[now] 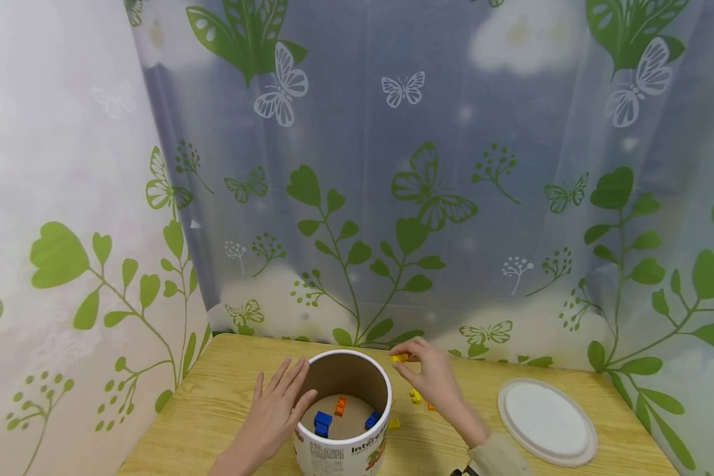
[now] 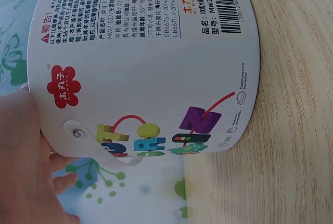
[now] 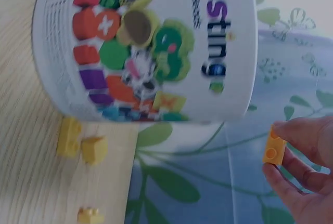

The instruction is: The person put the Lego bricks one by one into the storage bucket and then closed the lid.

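A white cylindrical bucket (image 1: 333, 456) with printed pictures stands on the table. My left hand (image 1: 272, 411) rests at its left rim, fingers extended. In the left wrist view the fingers lie along the bucket's side, near the strap handle (image 2: 83, 134). To the right of the rim, my right hand (image 1: 433, 373) pinches a yellow toy brick (image 3: 274, 146) between thumb and fingertips, raised above the table. Inside the bucket lie a blue brick (image 1: 322, 423), an orange brick (image 1: 340, 405) and another blue brick (image 1: 371, 419).
Right of the bucket, a yellow brick (image 1: 415, 395), another yellow brick (image 1: 394, 424) and a partly hidden orange brick (image 1: 431, 407) lie on the wooden table (image 1: 214, 390). A round white lid (image 1: 547, 421) lies farther right. A patterned curtain (image 1: 357, 198) hangs behind the table.
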`<state>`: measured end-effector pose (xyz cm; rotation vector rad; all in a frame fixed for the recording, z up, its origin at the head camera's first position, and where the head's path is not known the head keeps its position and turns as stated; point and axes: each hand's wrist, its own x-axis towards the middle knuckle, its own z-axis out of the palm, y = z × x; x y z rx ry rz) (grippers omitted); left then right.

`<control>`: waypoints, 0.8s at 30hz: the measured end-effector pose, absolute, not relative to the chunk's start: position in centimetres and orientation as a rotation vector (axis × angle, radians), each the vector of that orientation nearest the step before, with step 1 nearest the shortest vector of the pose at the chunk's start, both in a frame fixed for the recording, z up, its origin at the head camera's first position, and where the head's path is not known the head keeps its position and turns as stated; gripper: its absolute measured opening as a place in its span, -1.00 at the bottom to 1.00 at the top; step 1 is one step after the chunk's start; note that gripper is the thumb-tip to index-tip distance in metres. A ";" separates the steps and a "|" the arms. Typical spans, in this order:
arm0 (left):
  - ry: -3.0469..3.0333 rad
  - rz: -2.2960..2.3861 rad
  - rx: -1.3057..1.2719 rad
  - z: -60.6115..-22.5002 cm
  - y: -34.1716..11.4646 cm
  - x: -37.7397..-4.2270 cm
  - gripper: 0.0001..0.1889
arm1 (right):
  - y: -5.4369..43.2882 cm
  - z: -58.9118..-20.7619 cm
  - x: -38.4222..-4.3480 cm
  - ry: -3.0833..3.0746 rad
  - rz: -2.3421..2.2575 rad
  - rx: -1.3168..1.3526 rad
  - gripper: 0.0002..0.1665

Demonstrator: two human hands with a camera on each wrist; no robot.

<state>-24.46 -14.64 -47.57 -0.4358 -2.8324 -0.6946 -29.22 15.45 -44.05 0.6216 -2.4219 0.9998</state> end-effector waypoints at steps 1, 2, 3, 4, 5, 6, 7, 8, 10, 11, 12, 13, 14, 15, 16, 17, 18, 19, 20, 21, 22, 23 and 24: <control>-2.832 -0.686 -0.437 -47.6 -14.6 -24.5 -0.33 | 15.1 -43.9 -29.1 -2.419 1.007 0.640 -0.74; -2.832 -0.680 -0.437 -47.6 -14.6 -24.5 -0.33 | 14.8 -43.8 -29.0 -2.415 1.009 0.660 -0.74; -2.832 -0.676 -0.437 -47.6 -14.6 -24.5 -0.32 | 14.5 -43.7 -28.9 -2.415 1.007 0.675 -0.74; -2.832 -0.673 -0.437 -47.6 -14.6 -24.5 -0.31 | 14.2 -43.6 -28.9 -2.420 1.004 0.688 -0.74; -2.831 -0.673 -0.437 -47.7 -14.6 -24.5 -0.31 | 14.0 -43.6 -28.8 -2.424 1.005 0.700 -0.75; -2.831 -0.672 -0.437 -47.7 -14.6 -24.5 -0.31 | 13.7 -43.6 -28.8 -2.430 1.001 0.709 -0.75; -2.831 -0.673 -0.436 -47.7 -14.6 -24.6 -0.31 | 13.5 -43.6 -28.7 -2.434 1.002 0.723 -0.76; -2.830 -0.676 -0.436 -47.7 -14.7 -24.6 -0.32 | 13.2 -43.6 -28.7 -2.435 1.004 0.739 -0.77; -2.828 -0.675 -0.437 -47.7 -14.7 -24.5 -0.32 | 12.8 -43.8 -28.6 -2.439 1.016 0.767 -0.78; -2.826 -0.676 -0.439 -47.7 -14.7 -24.5 -0.33 | 12.7 -43.8 -28.5 -2.439 1.022 0.782 -0.79; -2.824 -0.678 -0.439 -47.7 -14.7 -24.5 -0.33 | 12.5 -43.9 -28.4 -2.438 1.026 0.799 -0.80; -2.823 -0.682 -0.441 -47.7 -14.7 -24.5 -0.33 | 12.3 -44.0 -28.4 -2.436 1.032 0.815 -0.80; -2.821 -0.685 -0.442 -47.7 -14.7 -24.5 -0.33 | 12.2 -44.0 -28.3 -2.435 1.031 0.827 -0.81; -2.819 -0.687 -0.443 -47.7 -14.6 -24.5 -0.33 | 12.0 -44.1 -28.3 -2.429 1.029 0.841 -0.81; -2.818 -0.688 -0.444 -47.7 -14.6 -24.5 -0.33 | 11.9 -44.2 -28.3 -2.427 1.021 0.851 -0.80; -2.815 -0.693 -0.444 -47.7 -14.6 -24.4 -0.33 | 11.7 -44.2 -28.3 -2.426 1.010 0.859 -0.80; -2.814 -0.695 -0.444 -47.7 -14.6 -24.4 -0.33 | 11.6 -44.3 -28.2 -2.420 1.001 0.868 -0.80; -2.813 -0.695 -0.444 -47.7 -14.6 -24.4 -0.33 | 11.5 -44.4 -28.2 -2.417 0.994 0.873 -0.79; -2.811 -0.695 -0.443 -47.7 -14.6 -24.4 -0.33 | 11.5 -44.5 -28.2 -2.414 0.986 0.875 -0.78; -2.809 -0.695 -0.443 -47.7 -14.6 -24.4 -0.33 | 11.4 -44.6 -28.2 -2.411 0.983 0.879 -0.77; -2.808 -0.695 -0.442 -47.8 -14.6 -24.5 -0.33 | 11.3 -44.7 -28.2 -2.412 0.978 0.878 -0.75; -2.808 -0.696 -0.441 -47.8 -14.6 -24.5 -0.33 | 11.3 -44.8 -28.3 -2.411 0.981 0.878 -0.74; -2.807 -0.695 -0.440 -47.8 -14.6 -24.5 -0.33 | 11.3 -44.9 -28.3 -2.409 0.985 0.874 -0.72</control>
